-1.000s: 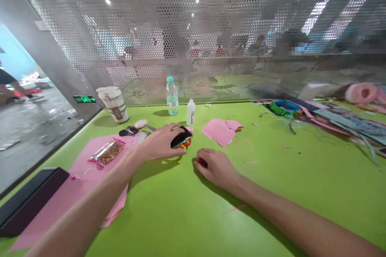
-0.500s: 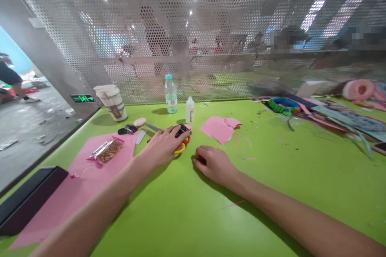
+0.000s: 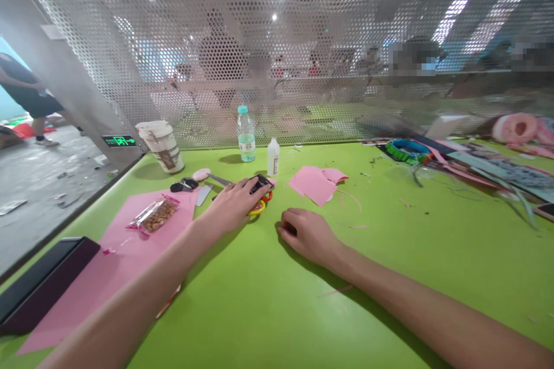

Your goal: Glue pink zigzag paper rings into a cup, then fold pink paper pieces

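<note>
My left hand [image 3: 231,204] reaches forward, palm down, with its fingers on a small black flat piece with white print [image 3: 261,184]. Beneath and beside these fingers lie scissors with yellow and red handles [image 3: 258,208], partly covered by the hand. A grey blade-like strip [image 3: 220,179] points out beyond the knuckles. My right hand [image 3: 309,236] rests on the green table [image 3: 259,311], loosely curled, and nothing shows in it. Pink paper pieces [image 3: 312,184] lie beyond it. A small white bottle [image 3: 273,158] stands just past the black piece.
At the left are a pink sheet [image 3: 116,282], a snack packet [image 3: 156,216], a dark case [image 3: 47,282] and a lidded cup [image 3: 162,147]. A water bottle [image 3: 246,135] stands by the perforated screen [image 3: 281,69]. Craft materials and a blue-green ring [image 3: 407,151] lie right.
The black piece under my left fingers has shifted slightly and shows more of its face. My right hand stays put. A person in the left background has moved rightward.
</note>
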`<state>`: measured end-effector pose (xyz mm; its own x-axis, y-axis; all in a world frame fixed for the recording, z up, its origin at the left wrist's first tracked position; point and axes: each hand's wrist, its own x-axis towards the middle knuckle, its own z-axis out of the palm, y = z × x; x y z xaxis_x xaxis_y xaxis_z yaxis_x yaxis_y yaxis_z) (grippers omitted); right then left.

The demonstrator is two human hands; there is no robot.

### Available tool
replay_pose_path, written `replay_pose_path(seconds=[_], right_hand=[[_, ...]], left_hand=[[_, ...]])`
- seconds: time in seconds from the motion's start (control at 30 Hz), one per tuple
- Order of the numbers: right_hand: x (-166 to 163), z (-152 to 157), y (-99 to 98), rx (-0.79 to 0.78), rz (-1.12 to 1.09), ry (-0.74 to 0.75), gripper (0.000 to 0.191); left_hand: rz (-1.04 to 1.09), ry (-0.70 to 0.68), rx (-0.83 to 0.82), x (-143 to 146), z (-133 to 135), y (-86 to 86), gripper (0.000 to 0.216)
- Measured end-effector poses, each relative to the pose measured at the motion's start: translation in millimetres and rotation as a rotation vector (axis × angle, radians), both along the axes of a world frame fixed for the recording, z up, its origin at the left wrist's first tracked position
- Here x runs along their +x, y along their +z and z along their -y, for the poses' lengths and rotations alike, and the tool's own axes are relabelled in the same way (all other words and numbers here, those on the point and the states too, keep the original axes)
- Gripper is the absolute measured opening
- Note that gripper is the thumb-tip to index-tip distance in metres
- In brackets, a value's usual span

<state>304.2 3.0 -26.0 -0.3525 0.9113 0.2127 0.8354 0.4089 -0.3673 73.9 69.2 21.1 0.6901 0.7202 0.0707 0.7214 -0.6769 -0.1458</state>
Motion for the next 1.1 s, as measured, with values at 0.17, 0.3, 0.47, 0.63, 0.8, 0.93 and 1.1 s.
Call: replay_pose_path(seconds=[0.17,0.3,0.47,0.63,0.8,0.93,1.1], right_hand=[[-1,-1,1.2,-0.002,0.003,-0.002,0.019],[-1,-2,0.9,-0.008,0.005,-0.004,0.019],[-1,-1,0.5,-0.011,0.01,-0.006,0.018],[0,-1,1.2,-0.016,0.009,-0.003,0.019],[1,0,-0.7,-0.029,-0.016,0.016,0.021],[2,0,-1.4,-0.037,-0.026,0.018,0.019],[-1,-1,0.4,-0.041,-0.015,0.008,0.018]], left_hand=[[-0.002,0.0,0.011,-3,-17,-3.6,0.075],[-0.014,0.029,0.011,-4,-36,-3.9,0.072],[-0.013,0.107,0.011,-2,-54,-4.6,0.076],[0.0,0.132,-0.001,-12,-49,0.8,0.089],[0.096,0.307,0.066,-88,-23,16.8,0.081],[0.098,0.558,0.095,-166,4,10.9,0.07],[0.137,0.78,-0.089,-199,20,-15.1,0.066]])
